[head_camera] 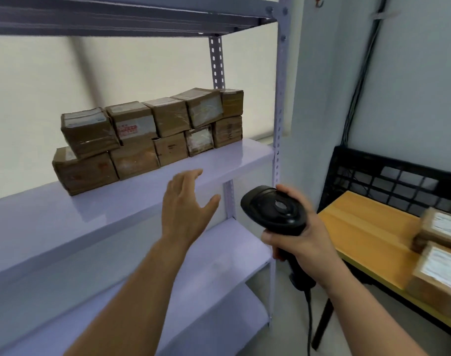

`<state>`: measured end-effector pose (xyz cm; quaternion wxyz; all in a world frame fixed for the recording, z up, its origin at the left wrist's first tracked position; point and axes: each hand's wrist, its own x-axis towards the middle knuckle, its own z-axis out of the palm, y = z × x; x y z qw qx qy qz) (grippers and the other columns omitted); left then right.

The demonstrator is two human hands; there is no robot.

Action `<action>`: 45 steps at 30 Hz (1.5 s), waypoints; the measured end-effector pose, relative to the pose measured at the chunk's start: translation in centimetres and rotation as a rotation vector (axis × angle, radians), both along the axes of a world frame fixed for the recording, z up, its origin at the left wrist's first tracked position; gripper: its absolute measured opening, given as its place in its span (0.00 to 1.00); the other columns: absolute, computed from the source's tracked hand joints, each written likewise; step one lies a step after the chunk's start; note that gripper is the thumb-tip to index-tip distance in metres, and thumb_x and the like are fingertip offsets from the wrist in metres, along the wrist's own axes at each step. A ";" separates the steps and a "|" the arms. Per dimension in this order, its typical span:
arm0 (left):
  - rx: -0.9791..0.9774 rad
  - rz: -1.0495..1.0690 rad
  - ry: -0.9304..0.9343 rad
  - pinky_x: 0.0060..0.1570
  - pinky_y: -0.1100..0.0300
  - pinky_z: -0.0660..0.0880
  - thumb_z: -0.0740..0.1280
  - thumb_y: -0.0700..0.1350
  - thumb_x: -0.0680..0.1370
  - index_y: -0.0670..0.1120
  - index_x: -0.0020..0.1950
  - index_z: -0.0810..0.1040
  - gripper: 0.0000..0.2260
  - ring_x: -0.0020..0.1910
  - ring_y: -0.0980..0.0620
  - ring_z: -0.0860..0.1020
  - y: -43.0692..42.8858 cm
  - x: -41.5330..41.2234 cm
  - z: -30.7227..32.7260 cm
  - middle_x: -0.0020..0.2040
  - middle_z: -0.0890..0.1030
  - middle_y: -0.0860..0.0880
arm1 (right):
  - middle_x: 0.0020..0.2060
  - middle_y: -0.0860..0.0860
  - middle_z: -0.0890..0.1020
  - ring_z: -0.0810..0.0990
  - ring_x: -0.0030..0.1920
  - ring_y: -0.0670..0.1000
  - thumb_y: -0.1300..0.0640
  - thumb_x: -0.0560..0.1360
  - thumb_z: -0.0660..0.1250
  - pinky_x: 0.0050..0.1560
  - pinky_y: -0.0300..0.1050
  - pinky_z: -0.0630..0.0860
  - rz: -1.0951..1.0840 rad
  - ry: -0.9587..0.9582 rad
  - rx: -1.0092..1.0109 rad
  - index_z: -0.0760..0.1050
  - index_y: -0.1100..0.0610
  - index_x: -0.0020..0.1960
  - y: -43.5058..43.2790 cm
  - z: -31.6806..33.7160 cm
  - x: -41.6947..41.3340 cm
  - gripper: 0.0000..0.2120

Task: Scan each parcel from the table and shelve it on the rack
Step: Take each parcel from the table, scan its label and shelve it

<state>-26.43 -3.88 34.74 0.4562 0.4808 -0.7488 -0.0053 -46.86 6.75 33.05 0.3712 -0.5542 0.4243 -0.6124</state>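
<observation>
So the left hand (186,204) is empty, fingers spread and relaxed, hovering just in front of the pale lilac metal rack shelf (219,160). The right hand (299,235) is wrapped round the grip of the black handheld barcode scanner (273,209). The shelved brown taped cardboard parcels (147,134) sit two rows high toward the back of that shelf, and more brown labelled parcels (442,242) wait on the yellow wooden table (368,224) off to the right, near its far end. My read is we're between parcels, so the job now is fetching the next one. Tips: grab the closest box on the table with the free hand, label side up, so the scanner can be aimed at it without any flipping. Hold the box steady and point squarely at the barcode, since the shiny tape looks like it could glare. Watch the scanner's cable hanging below the wrist so it doesn't snag the rack post. Then start a fresh row on the bare front strip of the shelf rather than going a third box high; that stack already looks a bit crooked.
</observation>
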 end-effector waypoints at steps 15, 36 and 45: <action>0.275 -0.294 -0.051 0.63 0.58 0.64 0.74 0.48 0.73 0.44 0.68 0.72 0.26 0.65 0.45 0.70 6.0 -21.3 -7.9 0.65 0.73 0.45 | 0.58 0.51 0.79 0.82 0.36 0.55 0.71 0.66 0.78 0.29 0.48 0.79 -0.236 0.029 0.055 0.68 0.44 0.69 7.7 -3.6 -15.8 0.40; 0.493 -0.639 -0.196 0.67 0.58 0.62 0.68 0.53 0.77 0.49 0.73 0.65 0.27 0.69 0.52 0.64 10.9 -43.6 -12.2 0.70 0.67 0.50 | 0.59 0.51 0.78 0.81 0.30 0.51 0.70 0.66 0.77 0.30 0.48 0.80 -0.655 -0.057 0.187 0.69 0.43 0.69 17.2 -6.8 -32.9 0.39; 0.527 -0.760 -0.240 0.69 0.56 0.63 0.66 0.54 0.78 0.51 0.74 0.63 0.26 0.70 0.54 0.63 7.7 -50.9 -12.7 0.71 0.66 0.52 | 0.59 0.47 0.77 0.82 0.33 0.52 0.69 0.66 0.78 0.31 0.47 0.81 -0.787 -0.061 0.238 0.69 0.43 0.69 16.6 -6.5 -37.0 0.39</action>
